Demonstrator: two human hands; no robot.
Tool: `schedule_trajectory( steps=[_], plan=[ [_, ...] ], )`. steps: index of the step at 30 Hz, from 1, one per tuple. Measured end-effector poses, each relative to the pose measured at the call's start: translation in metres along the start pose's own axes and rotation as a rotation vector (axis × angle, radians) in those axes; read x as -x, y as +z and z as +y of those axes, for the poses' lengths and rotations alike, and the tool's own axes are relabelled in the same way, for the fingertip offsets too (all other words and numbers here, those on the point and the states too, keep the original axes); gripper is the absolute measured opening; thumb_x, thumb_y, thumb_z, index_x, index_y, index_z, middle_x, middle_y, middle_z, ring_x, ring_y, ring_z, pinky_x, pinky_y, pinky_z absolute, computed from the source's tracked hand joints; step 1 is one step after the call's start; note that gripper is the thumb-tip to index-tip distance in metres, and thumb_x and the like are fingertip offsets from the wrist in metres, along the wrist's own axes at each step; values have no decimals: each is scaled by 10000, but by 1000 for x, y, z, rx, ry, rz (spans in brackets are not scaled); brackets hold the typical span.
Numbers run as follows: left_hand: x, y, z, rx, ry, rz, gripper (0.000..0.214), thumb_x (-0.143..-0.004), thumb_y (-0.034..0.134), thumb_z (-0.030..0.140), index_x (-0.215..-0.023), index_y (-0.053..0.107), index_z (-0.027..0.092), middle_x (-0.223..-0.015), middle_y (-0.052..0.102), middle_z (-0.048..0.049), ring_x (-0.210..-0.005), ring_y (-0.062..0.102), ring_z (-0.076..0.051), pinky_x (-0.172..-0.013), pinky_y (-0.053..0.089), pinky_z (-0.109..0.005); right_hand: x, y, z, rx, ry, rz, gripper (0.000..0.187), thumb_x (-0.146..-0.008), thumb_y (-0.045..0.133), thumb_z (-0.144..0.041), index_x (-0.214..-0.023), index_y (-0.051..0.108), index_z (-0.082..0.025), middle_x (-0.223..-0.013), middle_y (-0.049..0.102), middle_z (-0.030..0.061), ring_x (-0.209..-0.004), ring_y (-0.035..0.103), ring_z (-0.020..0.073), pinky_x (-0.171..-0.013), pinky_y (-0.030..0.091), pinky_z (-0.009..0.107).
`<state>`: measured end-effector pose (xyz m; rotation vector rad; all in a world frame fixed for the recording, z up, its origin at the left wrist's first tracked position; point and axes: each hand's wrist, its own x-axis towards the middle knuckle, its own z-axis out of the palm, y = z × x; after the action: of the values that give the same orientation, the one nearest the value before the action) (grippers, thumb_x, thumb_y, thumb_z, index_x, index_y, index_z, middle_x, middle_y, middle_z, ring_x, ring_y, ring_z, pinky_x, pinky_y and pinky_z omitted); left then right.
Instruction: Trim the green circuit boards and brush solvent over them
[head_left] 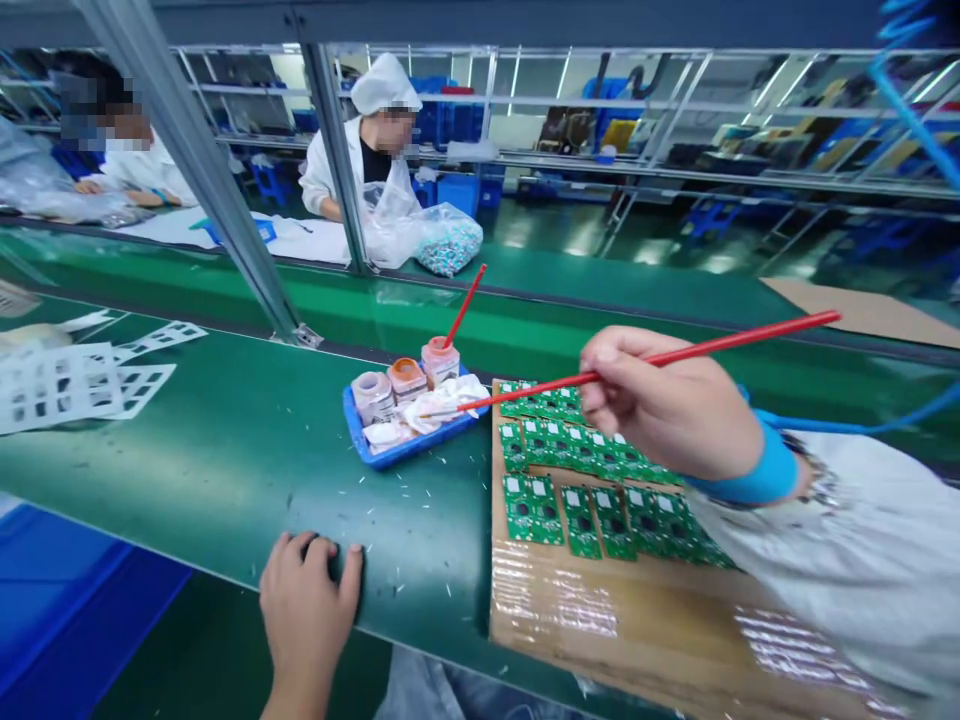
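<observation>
My right hand (667, 405) grips a long red-handled brush (645, 362), and its thin tip reaches over a blue plastic tray (397, 448). The hand hovers above green circuit boards (577, 470) laid in rows on a plastic-wrapped cardboard sheet (600, 620). In the tray stand several small jars of pink-orange paste (405, 380), among crumpled white wipes (442, 403). A second red brush (463, 308) stands upright in one jar. My left hand (307, 610) rests on the front edge of the green conveyor belt (225, 470), fingers apart, holding nothing.
White perforated stencil sheets (60, 385) lie at the belt's left. Small white scraps dot the belt. A metal frame post (210, 180) rises behind the tray. Two co-workers in white coats (367, 160) sit beyond a second belt, near a clear bag of parts (450, 240).
</observation>
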<state>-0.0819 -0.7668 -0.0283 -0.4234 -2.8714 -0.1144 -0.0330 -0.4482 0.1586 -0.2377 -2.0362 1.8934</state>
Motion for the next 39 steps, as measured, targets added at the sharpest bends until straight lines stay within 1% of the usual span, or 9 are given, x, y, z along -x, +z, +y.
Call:
schedule_trajectory(
  steps=[4,8,13,19,23,28,31,36,39],
  plan=[
    [4,11,-2,65,-78,50,275,-867,413,334,-856,615,148,-1086,602,-184,-1108,524,-348,-866,434,-453,-42,44,1,246,-171,-81,166,-774,550,-254,-631,509,-181,-511,537,-31,-404,481,83,-395,372,217],
    [4,13,1,117,-151,51,286,-867,403,356,-972,603,180,-1159,599,-151,-1087,553,-317,-841,435,-449,-77,77,6,459,-298,-148,177,-760,512,-207,-587,494,-178,-518,516,-34,-483,465,86,-480,353,225],
    [2,12,-1,132,-197,8,329,-873,380,377,-1035,594,186,-1201,593,-151,-1126,533,-334,-853,428,-481,-103,106,20,673,-331,-266,177,-762,500,-219,-592,508,-175,-563,512,-32,-582,467,105,-572,335,243],
    [6,16,-2,202,-224,-6,335,-925,303,302,-1069,584,190,-1234,586,-150,-1166,495,-340,-914,384,-551,-120,137,42,762,-376,-413,159,-743,486,-165,-585,489,-179,-559,496,-33,-579,437,105,-582,306,246],
    [7,17,-3,228,-232,-7,341,-928,294,273,-1059,598,191,-1242,584,-146,-1180,483,-342,-914,386,-552,-124,137,32,759,-369,-416,184,-747,497,-175,-564,487,-177,-559,492,-30,-579,437,106,-585,319,248],
    [7,17,-4,230,-244,-30,352,-919,300,268,-1055,617,197,-1260,578,-141,-1193,490,-333,-932,379,-541,-125,119,-5,676,-350,-288,218,-746,504,-154,-528,494,-167,-491,478,-24,-542,447,107,-572,350,256],
    [6,20,-6,237,-245,-22,359,-919,302,276,-1047,627,196,-1260,583,-136,-1192,493,-322,-931,376,-528,-124,114,-17,619,-312,-258,211,-735,494,-126,-527,503,-162,-433,450,-31,-468,423,94,-531,353,255],
    [5,29,-11,238,-264,28,365,-906,318,303,-1007,657,214,-1210,629,-102,-1141,539,-298,-890,400,-481,-122,115,-11,670,-354,-272,210,-728,499,-156,-518,498,-159,-451,462,-37,-500,427,92,-554,348,251],
    [5,29,-11,236,-261,25,368,-905,317,307,-1007,659,215,-1211,629,-100,-1139,542,-296,-895,393,-481,-118,114,-5,726,-364,-323,204,-732,499,-173,-529,491,-159,-486,462,-40,-530,416,89,-570,329,249]
  ],
)
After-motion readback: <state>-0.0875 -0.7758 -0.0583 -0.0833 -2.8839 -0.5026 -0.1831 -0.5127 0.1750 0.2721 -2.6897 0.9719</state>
